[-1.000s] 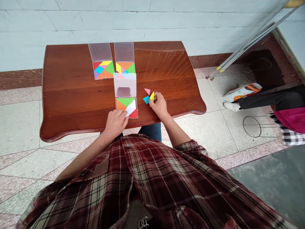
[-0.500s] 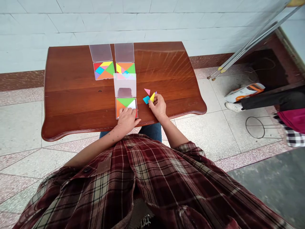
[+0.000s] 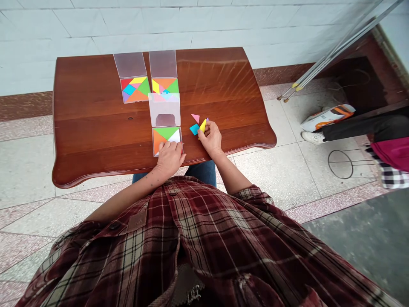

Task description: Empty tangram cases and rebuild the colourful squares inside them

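A wooden table [image 3: 89,140] bears tangram cases [image 3: 134,89] and loose tiles [image 3: 195,118]

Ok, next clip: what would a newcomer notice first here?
The bright tangram sets in clear cases on the wooden table stand out: the far-left set, the far-right set and the near set. The left hand rests on the near set, while beside it the right hand pinches a yellow triangle by a pink triangle.

Three tangram cases [image 3: 164,110], two hands [image 3: 169,158] [image 3: 211,138]
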Available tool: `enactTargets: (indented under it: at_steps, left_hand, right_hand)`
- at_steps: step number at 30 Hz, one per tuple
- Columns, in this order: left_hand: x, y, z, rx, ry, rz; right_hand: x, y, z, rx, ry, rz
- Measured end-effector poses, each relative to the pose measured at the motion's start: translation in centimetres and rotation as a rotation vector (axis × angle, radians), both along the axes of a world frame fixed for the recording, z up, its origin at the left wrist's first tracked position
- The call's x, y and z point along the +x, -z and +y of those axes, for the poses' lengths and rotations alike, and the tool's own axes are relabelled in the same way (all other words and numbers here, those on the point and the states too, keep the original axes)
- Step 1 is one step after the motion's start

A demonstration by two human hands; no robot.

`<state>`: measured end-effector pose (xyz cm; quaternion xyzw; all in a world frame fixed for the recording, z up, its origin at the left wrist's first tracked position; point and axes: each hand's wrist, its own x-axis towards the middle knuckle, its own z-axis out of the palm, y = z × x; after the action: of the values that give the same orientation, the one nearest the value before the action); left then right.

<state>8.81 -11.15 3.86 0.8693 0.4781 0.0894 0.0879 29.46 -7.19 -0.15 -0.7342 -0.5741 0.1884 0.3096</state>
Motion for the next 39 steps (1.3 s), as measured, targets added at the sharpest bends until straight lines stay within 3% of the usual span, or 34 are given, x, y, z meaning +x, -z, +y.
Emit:
enactTargets:
  at_steps: [9,23,29,39]
  left_hand:
    - [-0.3,-0.4,0.3,0.017,-0.099,0.024]
    - [0.0,0.0,0.0,0.021,-0.017,0.015]
    - [-0.1,0.2,0.1,0.058,-0.085,0.04]
    - [0.1,-0.7,0.1,-0.049,-0.066,0.057]
  right_hand:
    - [-0.3,-0.9,-0.2,-0.052,-0.011,-0.034]
    - [-0.2,-0.2,-0.2,0.016,0.005,-0.019]
    - [-0.2,-0.4,-0.2,0.005,0.006,-0.01]
    - [0.4,1.5,0.3,0.153,0.009,0.096]
